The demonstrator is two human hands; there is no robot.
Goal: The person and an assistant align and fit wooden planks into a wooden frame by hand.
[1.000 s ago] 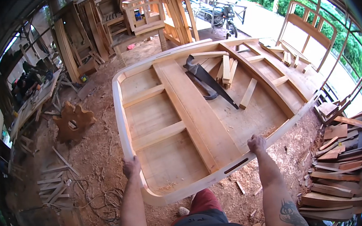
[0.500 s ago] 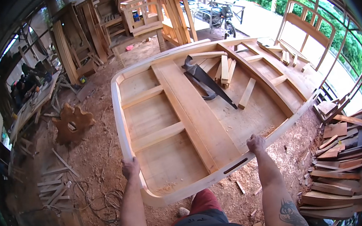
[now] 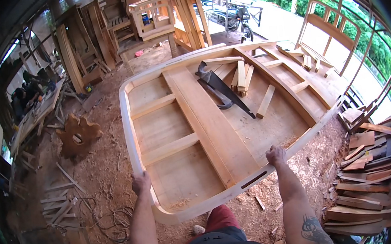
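A large wooden frame panel (image 3: 209, 120) with rounded corners and inner crosspieces spans the middle of the view. My left hand (image 3: 141, 183) is closed around its rim at the near left corner. On the near edge, right of a dark slot (image 3: 254, 180), my right hand (image 3: 276, 155) grips the rim with its fingers wrapped over. Inside the frame lie a handsaw (image 3: 225, 88), a dark curved-handled tool (image 3: 224, 104) partly under it, and several short wood blocks (image 3: 266, 101). Sawdust is scattered in the near corner.
Curved wood offcuts (image 3: 359, 209) are stacked at the right. A star-shaped wood slab (image 3: 79, 134), thin sticks (image 3: 62, 205) and a cable (image 3: 120, 218) lie on the ground at left. Behind stand a wooden chair frame (image 3: 153, 20), tall boards (image 3: 185, 14) and a motorcycle (image 3: 242, 18).
The view has shifted very slightly. Both hands keep their hold on the frame's rim, and the saw and blocks lie as before.
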